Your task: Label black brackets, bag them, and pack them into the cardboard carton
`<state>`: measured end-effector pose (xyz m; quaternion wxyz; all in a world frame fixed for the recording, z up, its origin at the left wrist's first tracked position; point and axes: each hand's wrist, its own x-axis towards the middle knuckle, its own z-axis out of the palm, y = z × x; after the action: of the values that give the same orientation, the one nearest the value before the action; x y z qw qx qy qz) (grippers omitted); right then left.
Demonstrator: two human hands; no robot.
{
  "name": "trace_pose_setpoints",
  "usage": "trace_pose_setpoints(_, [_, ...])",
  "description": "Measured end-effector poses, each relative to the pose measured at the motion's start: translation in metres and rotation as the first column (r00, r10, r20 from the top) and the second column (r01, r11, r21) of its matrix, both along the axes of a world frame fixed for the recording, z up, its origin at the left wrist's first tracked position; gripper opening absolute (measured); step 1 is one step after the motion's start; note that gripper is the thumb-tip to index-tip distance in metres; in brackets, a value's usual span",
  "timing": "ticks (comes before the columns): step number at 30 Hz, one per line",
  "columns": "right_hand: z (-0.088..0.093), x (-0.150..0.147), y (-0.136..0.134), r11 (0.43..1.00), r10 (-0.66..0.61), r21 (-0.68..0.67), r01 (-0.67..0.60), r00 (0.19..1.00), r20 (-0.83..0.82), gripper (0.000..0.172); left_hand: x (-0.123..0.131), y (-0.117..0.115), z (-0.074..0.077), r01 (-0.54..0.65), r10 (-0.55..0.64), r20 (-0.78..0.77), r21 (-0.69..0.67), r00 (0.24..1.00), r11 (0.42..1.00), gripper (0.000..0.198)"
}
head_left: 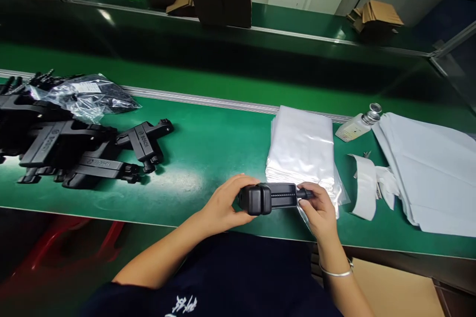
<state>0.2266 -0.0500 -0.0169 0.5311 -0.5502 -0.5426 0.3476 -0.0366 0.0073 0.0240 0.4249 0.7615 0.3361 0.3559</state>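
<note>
A black plastic clamp [277, 196] with a long threaded rod along its open side is held level over the front part of the green bench. My left hand [226, 204] wraps round its thick left end. At the other end, the fingers of my right hand [320, 208] are closed on the small black knob [305, 194]. Just beyond my right hand lies a stack of clear plastic bags [302, 146]. Similar black clamps with a BOSCH mark are piled at the left, and one such clamp [144, 144] lies at the pile's right edge.
Behind the pile rests a clear bag of black parts [91, 94]. To the right are a small bottle [359, 124], a curled white strip [364, 188], crumpled white paper [387, 185] and large white sheets [431, 173]. A metal rail [208, 101] crosses the green bench [223, 138].
</note>
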Motion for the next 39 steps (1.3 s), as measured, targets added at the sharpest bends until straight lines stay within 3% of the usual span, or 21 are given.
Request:
trace_pose_setpoints(6, [0.003, 0.001, -0.001, 1.000, -0.016, -0.010, 0.016, 1.000, 0.000, 0.022, 0.003, -0.002, 0.004, 0.003, -0.003, -0.002, 0.023, 1.000, 1.000, 0.053])
trace_pose_setpoints(11, [0.004, -0.002, 0.000, 0.999, -0.012, -0.043, 0.012, 1.000, -0.012, 0.026, 0.002, -0.002, 0.009, -0.040, 0.038, -0.055, -0.044, 0.998, 0.998, 0.046])
trace_pose_setpoints(15, [0.010, -0.005, -0.002, 0.999, 0.021, -0.049, -0.020, 1.000, 0.008, 0.026, 0.001, -0.002, 0.003, -0.092, 0.095, 0.015, -0.153, 0.995, 0.984, 0.046])
trace_pose_setpoints(19, [0.023, -0.006, -0.009, 0.997, 0.074, -0.016, -0.072, 0.990, 0.117, 0.029, 0.001, -0.002, -0.011, -0.200, 0.288, 0.172, -0.398, 0.942, 0.895, 0.055])
trace_pose_setpoints(23, [0.036, -0.007, -0.011, 0.987, 0.094, 0.099, -0.123, 0.962, 0.256, 0.024, 0.001, -0.001, -0.019, -0.192, 0.379, 0.259, -0.541, 0.888, 0.819, 0.060])
trace_pose_setpoints(25, [0.039, -0.009, -0.008, 0.992, 0.088, 0.065, -0.103, 0.974, 0.208, 0.020, -0.002, -0.003, -0.018, -0.200, 0.369, 0.246, -0.517, 0.896, 0.832, 0.060])
trace_pose_setpoints(27, [0.037, -0.011, -0.003, 0.995, 0.071, -0.077, -0.069, 0.997, 0.032, 0.022, -0.005, -0.006, -0.016, -0.244, 0.346, 0.198, -0.407, 0.917, 0.880, 0.060])
trace_pose_setpoints(29, [0.034, -0.013, 0.001, 0.957, 0.067, -0.264, -0.118, 0.979, -0.192, 0.029, -0.007, -0.008, -0.012, -0.270, 0.311, 0.121, -0.268, 0.943, 0.925, 0.061])
trace_pose_setpoints(31, [0.031, -0.014, 0.003, 0.924, 0.072, -0.337, -0.181, 0.948, -0.311, 0.032, -0.008, -0.007, -0.009, -0.281, 0.299, 0.063, -0.201, 0.952, 0.938, 0.060])
trace_pose_setpoints(33, [0.031, -0.013, 0.003, 0.943, 0.099, -0.289, -0.165, 0.968, -0.229, 0.030, -0.007, -0.005, -0.008, -0.287, 0.316, 0.080, -0.255, 0.945, 0.923, 0.057])
trace_pose_setpoints(36, [0.035, -0.010, 0.001, 0.982, 0.120, -0.153, -0.111, 0.991, 0.051, 0.028, -0.007, -0.002, -0.010, -0.271, 0.342, 0.156, -0.354, 0.927, 0.895, 0.057])
trace_pose_setpoints(39, [0.038, -0.007, 0.002, 0.976, 0.153, -0.177, -0.131, 0.981, 0.118, 0.023, -0.008, -0.003, -0.011, -0.266, 0.309, 0.150, -0.251, 0.939, 0.931, 0.059])
